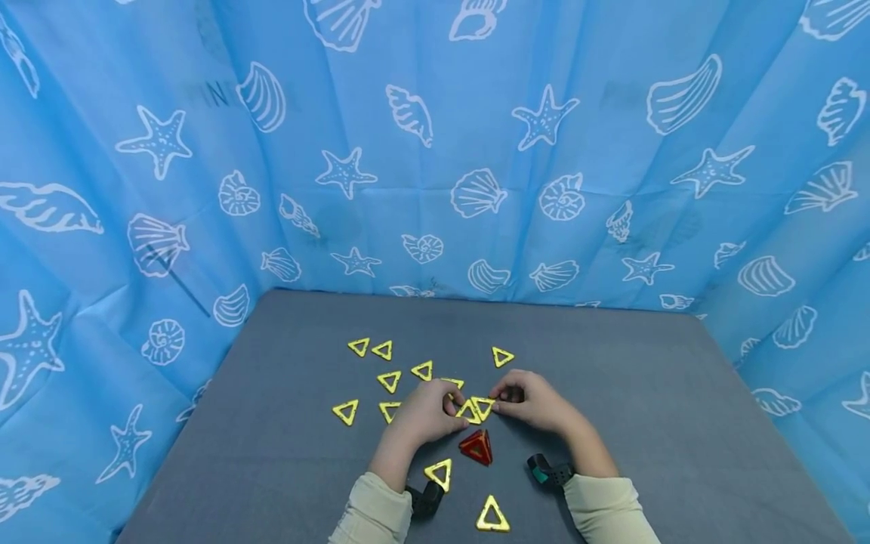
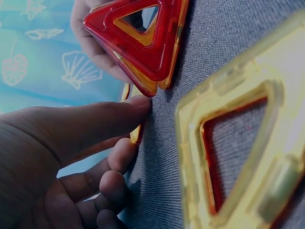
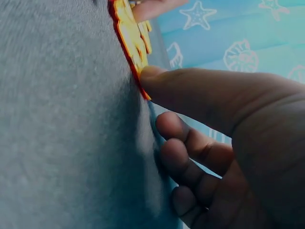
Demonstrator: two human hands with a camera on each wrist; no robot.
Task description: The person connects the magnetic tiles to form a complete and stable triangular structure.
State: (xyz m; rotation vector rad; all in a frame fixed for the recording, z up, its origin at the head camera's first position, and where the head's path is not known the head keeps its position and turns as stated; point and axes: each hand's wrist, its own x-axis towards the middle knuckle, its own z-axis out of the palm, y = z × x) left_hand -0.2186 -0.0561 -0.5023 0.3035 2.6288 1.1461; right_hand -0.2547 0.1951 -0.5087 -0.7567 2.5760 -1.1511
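Observation:
Two yellow triangular magnetic tiles lie edge to edge on the table between my hands. My left hand [image 1: 424, 414] pinches the left tile [image 1: 471, 419] between thumb and fingers; its edge shows beyond the thumb in the left wrist view. With thumb and fingertip, my right hand [image 1: 537, 404] holds the right tile [image 1: 484, 400] at its outer corner. In the right wrist view the yellow tiles [image 3: 131, 38] appear edge-on, and the other fingers are curled loosely below. Just nearer than the hands stands a small red pyramid [image 1: 484, 442] of triangular tiles, with orange showing inside it.
Several loose yellow triangles, such as this tile [image 1: 346, 421], lie on the grey table [image 1: 272, 468] left and beyond the hands. One tile [image 1: 447, 474] is beside the left wrist, another [image 1: 492, 526] near the front. A blue shell-print curtain [image 1: 421, 204] surrounds the table.

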